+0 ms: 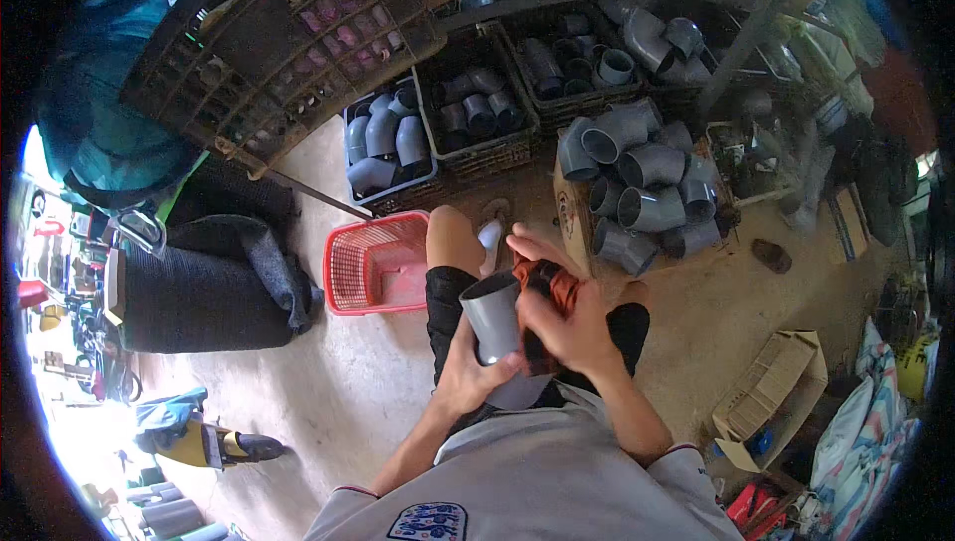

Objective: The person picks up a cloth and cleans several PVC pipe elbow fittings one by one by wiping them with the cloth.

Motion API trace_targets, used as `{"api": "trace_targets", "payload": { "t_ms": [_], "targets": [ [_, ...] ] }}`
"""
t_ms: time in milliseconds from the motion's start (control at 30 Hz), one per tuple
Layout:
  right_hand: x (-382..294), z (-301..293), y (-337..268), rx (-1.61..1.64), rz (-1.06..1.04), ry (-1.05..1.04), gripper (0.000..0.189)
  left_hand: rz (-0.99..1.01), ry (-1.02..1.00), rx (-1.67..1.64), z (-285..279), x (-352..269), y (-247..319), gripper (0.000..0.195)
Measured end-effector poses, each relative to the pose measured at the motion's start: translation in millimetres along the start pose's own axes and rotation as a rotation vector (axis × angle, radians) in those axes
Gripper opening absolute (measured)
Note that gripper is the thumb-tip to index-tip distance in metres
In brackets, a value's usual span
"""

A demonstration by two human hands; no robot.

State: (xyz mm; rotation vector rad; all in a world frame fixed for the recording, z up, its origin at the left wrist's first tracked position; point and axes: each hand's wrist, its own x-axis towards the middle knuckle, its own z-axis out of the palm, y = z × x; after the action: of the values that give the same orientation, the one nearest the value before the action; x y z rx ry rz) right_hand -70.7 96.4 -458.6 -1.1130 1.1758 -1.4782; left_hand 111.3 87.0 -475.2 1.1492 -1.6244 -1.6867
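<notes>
A grey plastic pipe elbow (490,321) is held above my lap, one round mouth facing up and away from me. My left hand (477,373) grips its near side, with the thumb across the bend. In my right hand (563,325) is a bunched orange and dark checked cloth (548,284), pressed along the elbow's right side. The fingers under the cloth are partly hidden. Beyond my knees, a cardboard box (573,213) carries a heap of similar grey pipe elbows (651,207).
A red plastic basket (377,302) stands left of my knee. Crates of grey fittings (477,146) line the far side, below a tilted rack (298,49). A dark rolled mat (209,295) lies at left. An opened carton (772,388) and a striped sack (858,429) are at right.
</notes>
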Motion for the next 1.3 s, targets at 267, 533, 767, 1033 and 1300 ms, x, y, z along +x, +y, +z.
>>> {"api": "trace_targets", "payload": {
  "t_ms": [267, 533, 767, 1033, 1300],
  "targets": [
    [-62.2, 21.4, 18.8, -0.547, -0.246, -0.052, 0.058, -0.291, 0.082, -0.654, -6.8, 15.5, -34.2, 0.075],
    [-11.1, -0.8, 10.4, 0.172, 0.049, 0.036, 0.062, -0.082, -0.032, -0.267, 2.6, -17.4, -33.2, 0.099],
    [-62.4, 25.5, 21.1, -0.345, -0.224, -0.022, 0.054, -0.088, 0.191, -0.612, -2.3, -1.2, -40.5, 0.082],
    [-69.5, 18.8, 32.0, 0.351, 0.078, 0.111, 0.056, -0.020, 0.050, -0.478, -21.0, -12.0, -53.6, 0.099],
    [-75.4, 15.1, 34.4, -0.631, -0.384, -0.201, 0.079, -0.083, 0.201, -0.641, -15.8, 0.9, -26.3, 0.089]
  ]
}}
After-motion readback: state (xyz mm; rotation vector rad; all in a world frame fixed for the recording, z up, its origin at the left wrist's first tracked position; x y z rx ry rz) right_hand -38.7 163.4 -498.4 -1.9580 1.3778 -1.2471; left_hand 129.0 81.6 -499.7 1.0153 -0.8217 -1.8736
